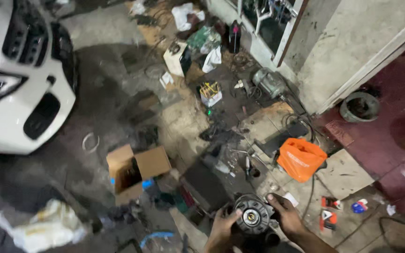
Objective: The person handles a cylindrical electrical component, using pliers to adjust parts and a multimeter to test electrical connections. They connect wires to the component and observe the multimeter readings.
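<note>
Round metal part (pixel 254 215), dark grey, greasy-looking, disc-shaped with a raised rim and ribbed or spoked face. Brass-coloured centre hub with a pale ring around it, facing up toward the camera. Held low in the view, just above the cluttered concrete floor, face tilted slightly away. Left hand (pixel 222 229) grips its left edge, thumb on the rim; right hand (pixel 287 215) clasps the right edge, fingers over the top. Underside hidden.
</note>
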